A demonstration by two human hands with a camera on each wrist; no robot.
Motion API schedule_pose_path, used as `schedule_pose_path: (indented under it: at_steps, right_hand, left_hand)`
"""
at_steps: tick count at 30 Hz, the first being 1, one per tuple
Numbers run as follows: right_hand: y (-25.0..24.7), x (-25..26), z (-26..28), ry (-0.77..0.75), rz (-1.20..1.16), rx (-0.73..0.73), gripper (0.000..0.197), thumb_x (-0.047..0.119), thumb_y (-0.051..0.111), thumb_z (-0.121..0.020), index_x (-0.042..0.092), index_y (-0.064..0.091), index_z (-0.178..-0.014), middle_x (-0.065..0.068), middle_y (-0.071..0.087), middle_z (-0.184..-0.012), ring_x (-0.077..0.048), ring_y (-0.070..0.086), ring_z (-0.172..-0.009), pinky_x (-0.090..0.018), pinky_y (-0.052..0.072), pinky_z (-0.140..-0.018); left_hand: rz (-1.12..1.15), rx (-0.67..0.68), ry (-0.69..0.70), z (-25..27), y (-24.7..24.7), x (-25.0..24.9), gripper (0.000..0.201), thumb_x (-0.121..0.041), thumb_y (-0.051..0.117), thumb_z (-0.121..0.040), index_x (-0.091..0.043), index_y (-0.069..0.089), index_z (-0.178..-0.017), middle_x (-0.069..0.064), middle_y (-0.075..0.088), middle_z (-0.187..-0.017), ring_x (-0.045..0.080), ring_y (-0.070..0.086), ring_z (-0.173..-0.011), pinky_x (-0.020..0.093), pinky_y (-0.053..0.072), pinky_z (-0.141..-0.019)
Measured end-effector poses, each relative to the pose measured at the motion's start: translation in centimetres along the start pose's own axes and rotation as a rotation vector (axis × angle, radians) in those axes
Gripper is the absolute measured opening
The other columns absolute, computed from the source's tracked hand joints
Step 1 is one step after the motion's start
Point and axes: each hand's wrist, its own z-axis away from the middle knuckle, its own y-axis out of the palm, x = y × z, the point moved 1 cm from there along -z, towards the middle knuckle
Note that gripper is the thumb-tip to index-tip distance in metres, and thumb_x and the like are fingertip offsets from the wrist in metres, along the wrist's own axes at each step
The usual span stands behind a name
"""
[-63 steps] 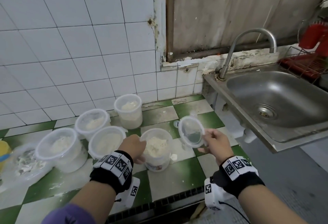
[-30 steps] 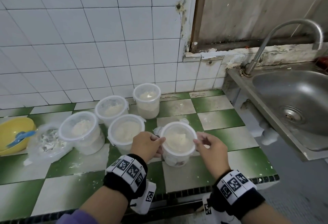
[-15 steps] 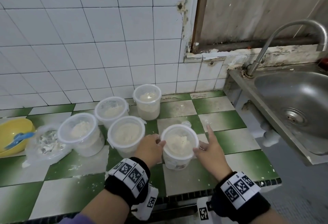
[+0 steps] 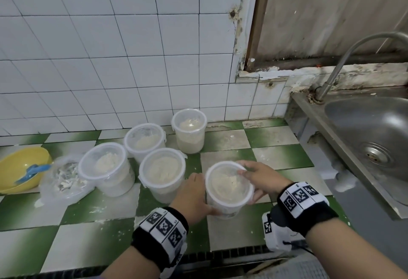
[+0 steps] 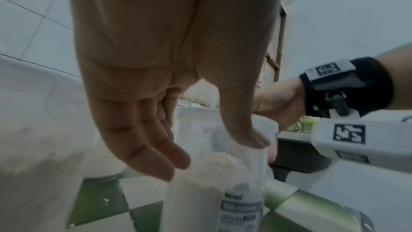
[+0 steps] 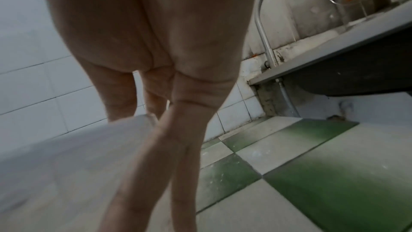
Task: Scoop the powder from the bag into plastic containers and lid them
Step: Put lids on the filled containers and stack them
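A clear plastic container [image 4: 229, 190] of white powder stands near the counter's front edge with its clear lid [image 4: 228, 181] on it. My left hand [image 4: 194, 194] wraps its left wall, thumb toward the front. In the left wrist view my left hand [image 5: 211, 156] has the container [image 5: 207, 191] between thumb and fingers. My right hand [image 4: 258, 181] pinches the lid's right rim, thumb on top and fingers under the edge. The right wrist view shows my right hand [image 6: 142, 156] lying along the lid [image 6: 67, 156]. The near-empty powder bag [image 4: 64, 179] lies at the left.
Several lidded containers of powder [image 4: 162, 170] stand behind and to the left. A yellow bowl [image 4: 13, 168] with a blue scoop [image 4: 33, 171] sits at the far left. The steel sink [image 4: 371, 137] and faucet [image 4: 353, 51] are at the right. The counter's front edge [image 4: 220, 254] is close.
The lid went from my right hand onto the container. Since then my right thumb has come up onto the lid and my left hand has closed further round the wall.
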Motion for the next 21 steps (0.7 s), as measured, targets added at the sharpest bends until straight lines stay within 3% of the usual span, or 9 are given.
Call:
schedule_pose_path:
  at_steps: [2,5,10,14,17,19,21]
  right_hand:
    - [-0.1,0.1,-0.1,0.028,-0.018,0.004,0.02,0.027,0.05,-0.097,0.025,0.057,-0.115,-0.013,0.066,-0.106,-0.034,0.072,-0.073,-0.053,0.058,-0.064]
    - [-0.3,0.0,-0.4,0.06,-0.068,0.03,0.015,0.025,0.052,-0.096,0.019,0.057,-0.109,-0.021,0.066,-0.104,-0.038,0.07,-0.073,-0.051,0.058,-0.058]
    - [0.2,-1.3,0.0,0.062,-0.186,-0.032,0.017,0.029,0.049,-0.098,0.017,0.057,-0.106,-0.018,0.068,-0.099,-0.033,0.07,-0.07,-0.045,0.06,-0.059]
    - [0.6,-2.5,1.0,0.069,-0.246,-0.094,0.017,0.028,0.05,-0.097,0.013,0.056,-0.103,-0.018,0.069,-0.093,-0.035,0.071,-0.071,-0.047,0.059,-0.063]
    - [0.5,-3.2,1.8,0.066,-0.246,-0.094,0.016,0.024,0.055,-0.094,0.013,0.057,-0.105,-0.018,0.071,-0.091,-0.035,0.071,-0.072,-0.047,0.059,-0.064]
    - [0.5,-3.5,2.1,0.056,-0.225,-0.119,0.017,0.026,0.058,-0.092,0.017,0.058,-0.106,-0.014,0.071,-0.093,-0.031,0.072,-0.071,-0.044,0.059,-0.062]
    - [0.7,-3.7,2.2,0.052,-0.244,-0.136,0.019,0.031,0.059,-0.09,0.022,0.06,-0.107,-0.011,0.069,-0.102,-0.032,0.071,-0.078,-0.043,0.059,-0.059]
  left_hand:
    - [-0.001,-0.05,0.007,-0.2,0.7,0.2,0.079,-0.039,0.084,-0.065,-0.024,0.039,-0.128,-0.006,0.042,-0.12,0.012,0.051,-0.099,0.032,0.047,-0.096]
    - [0.039,-0.073,0.027,-0.1,1.6,0.5,0.074,-0.036,0.083,-0.068,-0.024,0.039,-0.127,-0.008,0.042,-0.12,0.01,0.051,-0.1,0.029,0.045,-0.097]
    - [0.153,-0.043,0.012,0.0,1.3,1.1,0.073,-0.031,0.081,-0.072,-0.027,0.04,-0.133,-0.011,0.046,-0.122,0.014,0.056,-0.103,0.035,0.047,-0.099]
    - [0.296,0.013,-0.133,0.1,0.9,1.8,0.036,-0.022,0.071,-0.085,-0.025,0.056,-0.117,-0.002,0.066,-0.099,0.016,0.067,-0.084,0.032,0.058,-0.08]
    - [0.411,0.103,-0.179,0.8,0.3,1.7,0.009,-0.016,0.056,-0.096,-0.019,0.063,-0.101,0.003,0.072,-0.088,0.013,0.071,-0.075,0.029,0.06,-0.073]
    - [0.523,0.174,-0.201,1.2,-0.3,1.3,0.016,-0.015,0.048,-0.1,-0.014,0.063,-0.098,0.006,0.072,-0.088,0.011,0.072,-0.069,0.026,0.06,-0.067]
    - [0.63,0.245,-0.263,1.4,-0.8,0.8,0.023,-0.022,0.044,-0.102,-0.009,0.062,-0.103,0.01,0.07,-0.098,0.016,0.073,-0.074,0.026,0.059,-0.063]
